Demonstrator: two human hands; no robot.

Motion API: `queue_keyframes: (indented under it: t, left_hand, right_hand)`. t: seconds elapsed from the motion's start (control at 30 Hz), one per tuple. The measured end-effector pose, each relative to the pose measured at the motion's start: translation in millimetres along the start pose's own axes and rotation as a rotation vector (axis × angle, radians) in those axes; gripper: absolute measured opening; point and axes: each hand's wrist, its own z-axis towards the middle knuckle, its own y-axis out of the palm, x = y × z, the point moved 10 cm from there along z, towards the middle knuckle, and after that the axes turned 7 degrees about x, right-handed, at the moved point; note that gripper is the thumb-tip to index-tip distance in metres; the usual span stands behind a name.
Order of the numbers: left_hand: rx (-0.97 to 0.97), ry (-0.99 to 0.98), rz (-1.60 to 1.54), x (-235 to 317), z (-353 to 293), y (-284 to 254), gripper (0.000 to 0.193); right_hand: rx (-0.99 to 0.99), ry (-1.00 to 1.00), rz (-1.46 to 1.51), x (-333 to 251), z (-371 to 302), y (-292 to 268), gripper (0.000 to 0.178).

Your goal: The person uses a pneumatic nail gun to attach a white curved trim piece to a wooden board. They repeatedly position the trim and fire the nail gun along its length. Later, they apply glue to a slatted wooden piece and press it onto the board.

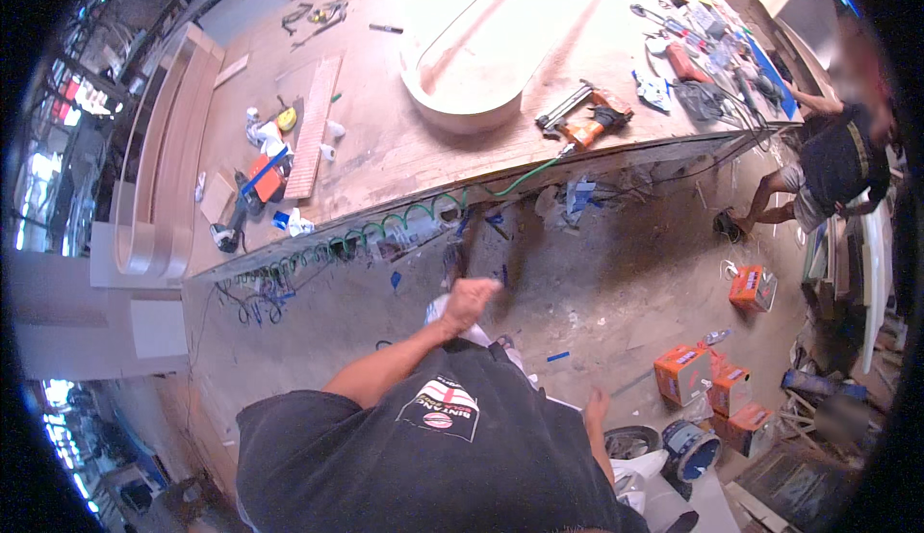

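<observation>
Table [385, 129], wooden, with tools and timber about it: one curved wooden frame [173, 177], pale, along the left edge; one drill [229, 233], dark, near the near left corner; one orange tool [267, 179], just beside the drill, a blue strip across it; one tape measure [287, 119], yellow, farther from the near edge; one slat [313, 129], ribbed, angled toward the near edge; one marker [386, 28], black, toward the far edge. One green hose [385, 228], coiled, hung along the near edge, its straighter end running up to a nail gun. One left hand [469, 304], raised before the person's chest, nearest the hose; fingers folded inward, tips blurred, so whether they pinched anything could not be told. One oval wooden form [472, 119], rounded end toward the near edge. The nail gun [592, 119], orange and black, lay by the near edge. One right hand [597, 406], low at the person's side, near a round black rim [630, 442]; finger state could not be told. Orange boxes [681, 374] stood on the floor; mixed tools [685, 63] crowded the table's right edge; another person [837, 162] stood beyond its near right corner.
</observation>
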Motion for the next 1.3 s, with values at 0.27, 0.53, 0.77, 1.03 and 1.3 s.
queue_keyframes:
  t: [0.27,0.53,0.77,1.03,1.3]
  left_hand:
    - [-0.58,0.4,0.01,107.5,-49.0,144.7,0.028]
    - [-0.684,0.381,-0.041,116.2,-60.2,180.4,0.018]
    - [-0.425,0.274,-0.054,102.6,-72.3,169.4,0.031]
    - [-0.253,0.078,-0.094,85.4,-54.4,143.9,0.058]
    - [0.031,-0.065,-0.193,73.2,10.9,147.1,0.055]
  right_hand:
    - [-0.074,0.508,-0.183,140.8,-157.4,-50.4,0.038]
    - [-0.064,0.117,0.035,21.4,-58.8,25.2,0.043]
    - [0.001,-0.157,0.36,-207.0,23.7,-5.2,0.038]
    - [-0.1,-0.294,0.654,-310.2,5.4,-33.6,0.031]
    - [-0.402,-0.126,0.948,-386.1,-27.9,2.6,0.051]
